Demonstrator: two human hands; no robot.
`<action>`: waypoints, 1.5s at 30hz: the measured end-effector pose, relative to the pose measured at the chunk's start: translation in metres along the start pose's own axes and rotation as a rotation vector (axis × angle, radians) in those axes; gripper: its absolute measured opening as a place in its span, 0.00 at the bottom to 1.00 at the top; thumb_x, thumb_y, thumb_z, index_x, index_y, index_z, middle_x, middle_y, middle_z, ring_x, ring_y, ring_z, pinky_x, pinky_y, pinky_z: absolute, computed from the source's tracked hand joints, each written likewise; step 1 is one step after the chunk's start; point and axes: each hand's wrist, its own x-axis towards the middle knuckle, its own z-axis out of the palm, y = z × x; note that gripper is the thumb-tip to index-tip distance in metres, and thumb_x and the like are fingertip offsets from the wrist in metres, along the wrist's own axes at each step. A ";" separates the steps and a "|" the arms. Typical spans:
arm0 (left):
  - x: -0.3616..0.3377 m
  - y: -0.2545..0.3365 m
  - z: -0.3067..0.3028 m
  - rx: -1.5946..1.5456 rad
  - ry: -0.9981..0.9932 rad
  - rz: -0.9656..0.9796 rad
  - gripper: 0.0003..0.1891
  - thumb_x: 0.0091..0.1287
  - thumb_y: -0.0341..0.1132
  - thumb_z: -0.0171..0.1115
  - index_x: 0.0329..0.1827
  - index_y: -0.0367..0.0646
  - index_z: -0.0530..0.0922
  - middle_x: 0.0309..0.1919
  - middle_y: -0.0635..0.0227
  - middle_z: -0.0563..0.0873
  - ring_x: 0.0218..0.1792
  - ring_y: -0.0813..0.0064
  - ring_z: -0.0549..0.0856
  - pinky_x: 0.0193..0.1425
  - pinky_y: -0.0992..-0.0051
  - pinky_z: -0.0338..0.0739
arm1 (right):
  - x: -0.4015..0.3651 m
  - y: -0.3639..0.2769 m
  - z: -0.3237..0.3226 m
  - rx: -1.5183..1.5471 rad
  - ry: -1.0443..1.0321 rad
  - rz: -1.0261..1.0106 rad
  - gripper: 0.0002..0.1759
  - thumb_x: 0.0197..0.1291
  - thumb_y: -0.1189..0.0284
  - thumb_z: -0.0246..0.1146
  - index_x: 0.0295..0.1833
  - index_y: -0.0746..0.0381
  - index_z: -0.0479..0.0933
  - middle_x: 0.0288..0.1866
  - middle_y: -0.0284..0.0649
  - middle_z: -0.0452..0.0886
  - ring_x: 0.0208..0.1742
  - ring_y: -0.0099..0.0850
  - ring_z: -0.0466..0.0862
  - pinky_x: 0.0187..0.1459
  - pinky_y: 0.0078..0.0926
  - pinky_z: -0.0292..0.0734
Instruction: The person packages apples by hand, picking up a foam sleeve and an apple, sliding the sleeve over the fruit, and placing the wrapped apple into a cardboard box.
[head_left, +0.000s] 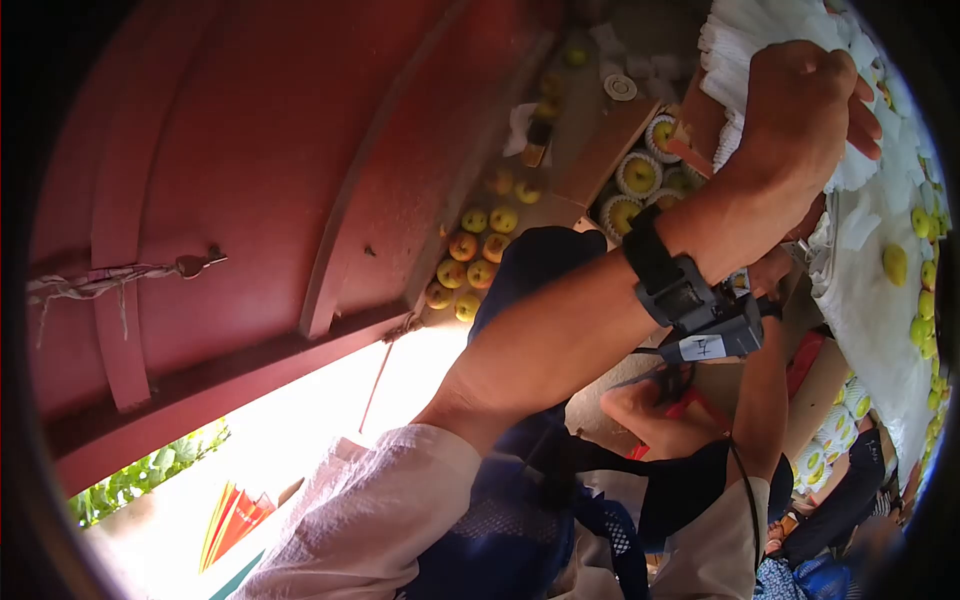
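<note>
My left hand [805,105] reaches across to the upper right, with a black strap and small camera on its wrist. Its fingers are curled against a bunch of white foam fruit nets [735,45]; the fingertips are partly hidden. Below that forearm is my right hand [768,272], also with a dark wrist strap. It is close to the edge of the white-covered surface, and its fingers are mostly covered by the left arm and its camera. Beside the left forearm, a cardboard box [610,150] holds apples [638,175] in white foam nets.
Bare apples [480,245] lie on the floor beside a red metal panel [230,150]. More apples [894,265] rest on a white cloth [865,300] at the right. Netted apples [830,440] and another person's dark-clothed leg [850,490] appear at lower right.
</note>
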 end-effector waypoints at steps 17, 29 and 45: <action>-0.011 0.037 -0.017 0.073 0.021 -0.136 0.14 0.75 0.40 0.66 0.50 0.35 0.82 0.38 0.64 0.86 0.40 0.69 0.85 0.45 0.72 0.75 | -0.031 -0.031 -0.024 0.170 -0.015 0.067 0.14 0.64 0.67 0.59 0.46 0.60 0.87 0.45 0.50 0.89 0.45 0.51 0.89 0.40 0.47 0.82; -0.011 0.035 -0.018 0.092 0.007 -0.187 0.12 0.74 0.39 0.68 0.49 0.38 0.82 0.36 0.67 0.86 0.39 0.72 0.84 0.44 0.72 0.74 | -0.088 -0.088 -0.201 0.175 -0.292 -0.045 0.17 0.57 0.73 0.63 0.50 0.71 0.81 0.48 0.60 0.85 0.44 0.55 0.87 0.43 0.48 0.82; -0.022 0.016 0.000 0.276 -0.105 -0.298 0.13 0.78 0.39 0.61 0.48 0.35 0.82 0.34 0.65 0.86 0.35 0.72 0.85 0.39 0.75 0.75 | -0.003 -0.018 -0.245 0.611 0.339 0.659 0.25 0.65 0.50 0.65 0.46 0.64 0.84 0.42 0.53 0.88 0.50 0.49 0.88 0.52 0.44 0.80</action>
